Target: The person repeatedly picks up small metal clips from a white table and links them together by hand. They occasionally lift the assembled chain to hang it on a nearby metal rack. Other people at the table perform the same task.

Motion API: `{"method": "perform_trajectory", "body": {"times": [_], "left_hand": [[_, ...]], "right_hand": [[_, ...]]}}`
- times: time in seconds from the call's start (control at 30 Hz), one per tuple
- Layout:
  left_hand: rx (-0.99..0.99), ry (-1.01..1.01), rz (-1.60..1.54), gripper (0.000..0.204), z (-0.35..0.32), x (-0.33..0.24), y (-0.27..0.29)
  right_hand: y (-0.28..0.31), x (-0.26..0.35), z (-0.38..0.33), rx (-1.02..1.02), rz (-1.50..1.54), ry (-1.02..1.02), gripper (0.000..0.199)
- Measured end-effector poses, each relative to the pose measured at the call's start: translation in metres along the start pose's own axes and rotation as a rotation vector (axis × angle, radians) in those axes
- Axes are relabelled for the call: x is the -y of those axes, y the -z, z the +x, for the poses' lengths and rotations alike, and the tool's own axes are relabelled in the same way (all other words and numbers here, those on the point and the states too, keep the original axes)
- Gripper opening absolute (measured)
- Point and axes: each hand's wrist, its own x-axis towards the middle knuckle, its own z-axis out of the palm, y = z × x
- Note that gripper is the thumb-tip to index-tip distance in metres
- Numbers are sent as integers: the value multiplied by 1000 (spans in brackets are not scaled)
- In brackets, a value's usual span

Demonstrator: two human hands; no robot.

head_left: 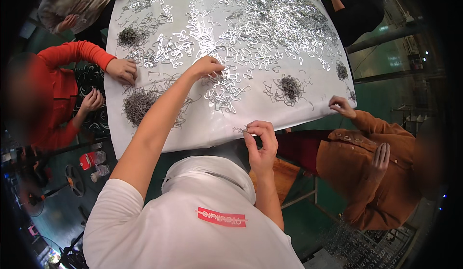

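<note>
My left hand (208, 67) reaches over the white-covered table (197, 131), fingers curled down at the edge of a loose spread of shiny, bent metal hooks (225, 94). Whatever its fingertips may grip is hidden among the hooks. Close to the table's near edge, my right hand (263, 146) pinches a small bunch of thin metal hooks (238, 129) between thumb and index finger. The bunch sticks out to the left of the fingertips. Beneath my left forearm lies a dense, dark tangled pile of hooks (140, 106).
Scattered hooks (270, 23) cover much of the table's far side. Dark piles (290, 88) sit at the right and far left. A person in red (53, 100) works at the left, one in brown (371, 163) at the right. Two more people stand at the far corners.
</note>
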Motion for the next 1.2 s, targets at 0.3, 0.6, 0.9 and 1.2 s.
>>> {"method": "perform_trajectory", "body": {"times": [0.3,0.6,0.9,1.2], "left_hand": [[211,-127,107,27,-63,37,-6],[-335,-311,368,21,-73,50,-38],[-660,-555,400,14,-36,49,-75],[-595,-625,671,8,26,37,-38]], "right_hand": [[-11,6,-5,29,10,39,12],[-12,14,-20,12,-3,61,10],[-14,22,-31,-28,-11,82,10],[-7,27,-45,-50,-25,6,11]]}}
